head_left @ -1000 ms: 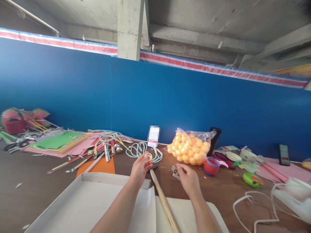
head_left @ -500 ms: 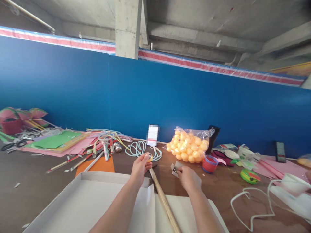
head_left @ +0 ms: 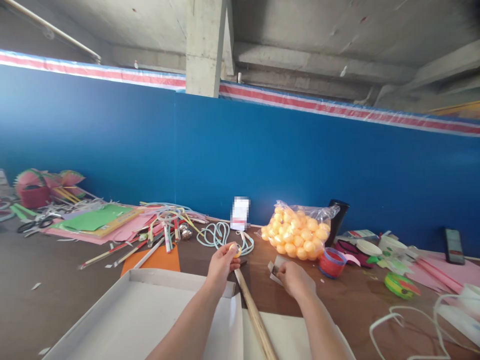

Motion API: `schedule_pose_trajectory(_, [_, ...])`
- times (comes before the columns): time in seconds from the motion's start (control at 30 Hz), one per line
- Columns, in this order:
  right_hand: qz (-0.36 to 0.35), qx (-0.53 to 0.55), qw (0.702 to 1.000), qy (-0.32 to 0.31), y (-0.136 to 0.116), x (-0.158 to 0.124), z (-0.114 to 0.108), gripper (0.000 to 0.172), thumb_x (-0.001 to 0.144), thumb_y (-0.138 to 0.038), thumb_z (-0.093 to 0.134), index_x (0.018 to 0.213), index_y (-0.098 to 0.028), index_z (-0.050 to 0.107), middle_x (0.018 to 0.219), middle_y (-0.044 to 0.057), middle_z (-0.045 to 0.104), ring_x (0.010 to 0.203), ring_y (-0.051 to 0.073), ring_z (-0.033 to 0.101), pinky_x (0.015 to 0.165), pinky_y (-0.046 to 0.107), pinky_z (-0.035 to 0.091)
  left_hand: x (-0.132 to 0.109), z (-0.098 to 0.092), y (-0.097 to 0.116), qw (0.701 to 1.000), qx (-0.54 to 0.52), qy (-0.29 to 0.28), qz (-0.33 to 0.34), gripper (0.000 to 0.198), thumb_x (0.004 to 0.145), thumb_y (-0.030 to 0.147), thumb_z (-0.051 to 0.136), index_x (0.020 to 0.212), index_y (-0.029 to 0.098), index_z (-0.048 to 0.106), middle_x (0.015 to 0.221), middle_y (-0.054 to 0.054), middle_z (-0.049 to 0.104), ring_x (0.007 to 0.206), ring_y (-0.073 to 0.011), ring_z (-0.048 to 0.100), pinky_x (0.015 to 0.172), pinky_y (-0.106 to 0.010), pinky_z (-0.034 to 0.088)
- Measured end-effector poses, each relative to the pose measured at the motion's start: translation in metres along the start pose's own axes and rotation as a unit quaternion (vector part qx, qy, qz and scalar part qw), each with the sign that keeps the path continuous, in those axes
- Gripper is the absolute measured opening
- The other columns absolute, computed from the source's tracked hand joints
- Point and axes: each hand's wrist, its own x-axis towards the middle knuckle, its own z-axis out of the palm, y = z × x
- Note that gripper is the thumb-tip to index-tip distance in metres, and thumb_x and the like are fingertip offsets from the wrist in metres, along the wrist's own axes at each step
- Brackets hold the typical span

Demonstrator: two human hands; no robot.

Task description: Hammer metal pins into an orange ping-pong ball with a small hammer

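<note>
Your left hand (head_left: 222,269): pinching a small, round, orange, plastic-looking object (head_left: 237,251) | your right hand (head_left: 298,280): fingertips at a small, open, pale-grey cardboard box (head_left: 273,276), grip unclear | hands apart; box lies right of the orange object, nearer your right hand.

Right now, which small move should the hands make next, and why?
Probably the right hand should take a firm pinch at the small pale packet: its fingertips are already there, though their grip is unclear, while the left hand, some way apart, is occupied holding the orange ball.
</note>
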Motion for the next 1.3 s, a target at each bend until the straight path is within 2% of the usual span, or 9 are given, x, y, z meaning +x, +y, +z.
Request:
schedule_pose_trajectory(0.23, [-0.004,-0.013,1.0,0.008,-0.001,-0.001,0.004,0.023,0.079,-0.03,0.041,0.08,-0.023,0.063,0.087,0.006,0.069,0.079,0.022,0.062,0.062,0.03,0.039,0.0,0.0,-0.001,1.0,0.012,-0.002,0.01,0.04,0.069,0.036,0.068,0.101,0.013,0.061,0.081,-0.006,0.062,0.055,-0.0072,0.057,0.051,-0.018,0.049])
schedule_pose_trajectory(0.37, [-0.011,-0.007,1.0,0.002,0.001,-0.005,0.0,0.024,0.078,-0.039,0.044,0.082,-0.028,0.065,0.087,0.004,0.069,0.082,0.022,0.062,0.062,0.029,0.038,0.0,0.0,-0.002,1.0,0.017,-0.001,0.006,0.039,0.07,0.036,0.067,0.101,0.013,0.061,0.08,-0.006,0.062,0.055,-0.007,0.057,0.051,-0.018,0.049])
schedule_pose_trajectory(0.5, [-0.027,0.002,0.999,-0.019,0.0,-0.009,-0.005,0.017,0.072,-0.04,0.052,0.077,-0.033,0.067,0.084,0.0,0.07,0.082,0.021,0.063,0.061,0.027,0.037,-0.001,0.001,-0.001,1.0,0.016,0.001,0.008,0.039,0.068,0.036,0.068,0.1,0.013,0.061,0.079,-0.006,0.062,0.054,-0.0069,0.056,0.05,-0.018,0.048])
schedule_pose_trajectory(0.67, [-0.014,0.007,1.0,-0.026,-0.003,-0.011,-0.006,0.013,0.069,-0.034,0.056,0.072,-0.031,0.068,0.079,0.001,0.071,0.075,0.021,0.064,0.058,0.027,0.037,-0.003,0.002,0.0,1.0,0.012,-0.001,0.009,0.039,0.067,0.035,0.069,0.098,0.013,0.062,0.079,-0.005,0.063,0.053,-0.0072,0.057,0.049,-0.019,0.048])
schedule_pose_trajectory(0.87, [-0.014,0.023,1.0,0.003,-0.001,-0.018,-0.003,0.019,0.076,-0.035,0.049,0.07,-0.028,0.065,0.078,0.002,0.07,0.076,0.022,0.063,0.057,0.027,0.036,-0.003,0.003,0.0,1.0,0.023,-0.001,0.013,0.04,0.067,0.036,0.069,0.098,0.013,0.062,0.078,-0.006,0.063,0.053,-0.0073,0.057,0.049,-0.019,0.048])
schedule_pose_trajectory(1.03, [-0.012,0.045,0.997,0.06,0.0,-0.022,-0.002,0.021,0.08,-0.034,0.042,0.08,-0.025,0.061,0.091,0.005,0.068,0.084,0.022,0.061,0.058,0.027,0.036,-0.005,0.003,0.0,0.999,0.032,-0.007,0.015,0.043,0.067,0.038,0.069,0.1,0.013,0.062,0.082,-0.006,0.063,0.055,-0.0074,0.056,0.05,-0.019,0.048])
schedule_pose_trajectory(1.17, [-0.039,0.15,0.979,0.136,-0.002,-0.022,0.001,0.02,0.081,-0.03,0.042,0.083,-0.023,0.06,0.089,0.006,0.067,0.082,0.021,0.061,0.063,0.028,0.041,-0.006,0.003,0.001,0.999,0.036,-0.01,0.019,0.044,0.066,0.039,0.069,0.1,0.013,0.062,0.08,-0.006,0.062,0.056,-0.0077,0.056,0.05,-0.019,0.048])
schedule_pose_trajectory(1.23, [-0.049,0.256,0.955,0.14,-0.006,-0.023,0.005,0.021,0.081,-0.033,0.043,0.084,-0.021,0.06,0.082,0.005,0.067,0.074,0.019,0.062,0.061,0.028,0.044,-0.007,0.004,0.002,0.999,0.037,-0.011,0.017,0.045,0.066,0.039,0.069,0.101,0.012,0.062,0.079,-0.006,0.062,0.056,-0.0081,0.056,0.051,-0.019,0.048])
schedule_pose_trajectory(1.3, [-0.035,0.382,0.917,0.114,-0.012,-0.023,0.009,0.025,0.079,-0.038,0.045,0.086,-0.019,0.059,0.072,0.004,0.065,0.061,0.018,0.061,0.051,0.026,0.046,-0.009,0.006,0.001,0.999,0.03,-0.022,0.012,0.045,0.066,0.039,0.069,0.102,0.013,0.061,0.079,-0.006,0.062,0.056,-0.0084,0.057,0.051,-0.019,0.048])
